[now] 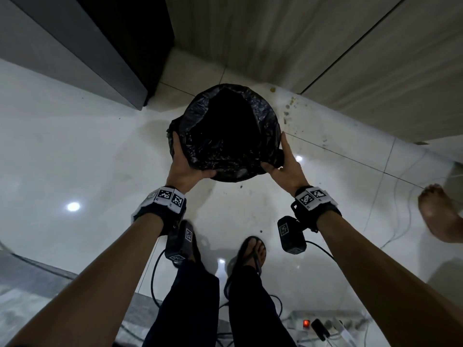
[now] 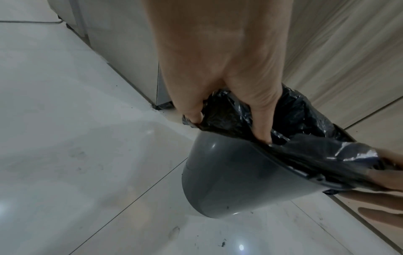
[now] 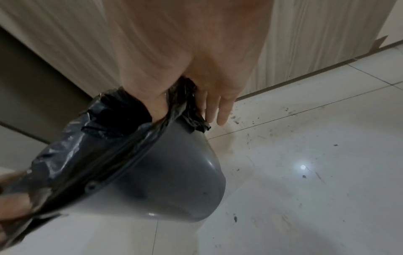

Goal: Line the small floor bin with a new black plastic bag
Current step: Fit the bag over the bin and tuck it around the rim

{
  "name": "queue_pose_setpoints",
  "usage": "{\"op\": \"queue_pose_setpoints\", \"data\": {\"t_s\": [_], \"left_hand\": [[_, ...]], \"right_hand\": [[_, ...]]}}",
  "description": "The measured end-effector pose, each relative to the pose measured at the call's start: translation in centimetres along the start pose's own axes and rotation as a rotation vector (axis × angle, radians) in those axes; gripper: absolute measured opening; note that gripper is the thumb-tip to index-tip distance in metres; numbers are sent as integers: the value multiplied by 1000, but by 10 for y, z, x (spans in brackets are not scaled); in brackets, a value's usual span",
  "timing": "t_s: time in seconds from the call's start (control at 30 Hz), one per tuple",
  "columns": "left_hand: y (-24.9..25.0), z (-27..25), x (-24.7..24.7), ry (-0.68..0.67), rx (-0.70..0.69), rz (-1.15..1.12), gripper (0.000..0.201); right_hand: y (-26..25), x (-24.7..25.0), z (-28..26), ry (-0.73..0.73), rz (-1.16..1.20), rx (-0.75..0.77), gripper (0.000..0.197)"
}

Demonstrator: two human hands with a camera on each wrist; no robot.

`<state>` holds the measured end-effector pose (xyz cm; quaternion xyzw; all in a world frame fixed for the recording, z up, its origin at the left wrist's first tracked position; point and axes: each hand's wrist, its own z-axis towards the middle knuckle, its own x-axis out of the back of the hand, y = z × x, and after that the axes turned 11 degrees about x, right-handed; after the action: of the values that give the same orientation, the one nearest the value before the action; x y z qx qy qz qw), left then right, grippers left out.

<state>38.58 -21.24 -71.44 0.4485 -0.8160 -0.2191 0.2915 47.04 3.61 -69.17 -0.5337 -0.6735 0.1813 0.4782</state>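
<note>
Here, grey bin tilted, mouth toward person, both hands pinching black bag at rim

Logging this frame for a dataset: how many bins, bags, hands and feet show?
Grey bin: 1
Black bag: 1
Hands, left and right: 2
Feet, sandalled and bare: 2
Total: 6

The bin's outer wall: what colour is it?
Plain grey bin; the left wrist view shows it best.
</note>
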Motion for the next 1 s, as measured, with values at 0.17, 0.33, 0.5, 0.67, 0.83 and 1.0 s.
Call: {"op": "queue_pose_setpoints", "data": {"t_s": [0.17,0.33,0.5,0.67,0.83,1.0], "left_hand": [[-4,-6,-1,85,-42,4,124],[13,-7,5,291,-35,63,81],[53,1,16,419,-215,264,59],[87,26,11,243,-413,525,68],[106,60,2,101,-362,727,84],[111,80,1,24,-348,699,81]], "right_hand": [[12,-23,-14,228,57,9,76],[-14,-21,-12,383,-167,-48,73],[-57,-7,18,453,-416,201,60],[-91,-23,58,253,-512,384,60],[-85,-52,96,73,-643,315,75],[-79,-59,120,75,-723,274,84]]}}
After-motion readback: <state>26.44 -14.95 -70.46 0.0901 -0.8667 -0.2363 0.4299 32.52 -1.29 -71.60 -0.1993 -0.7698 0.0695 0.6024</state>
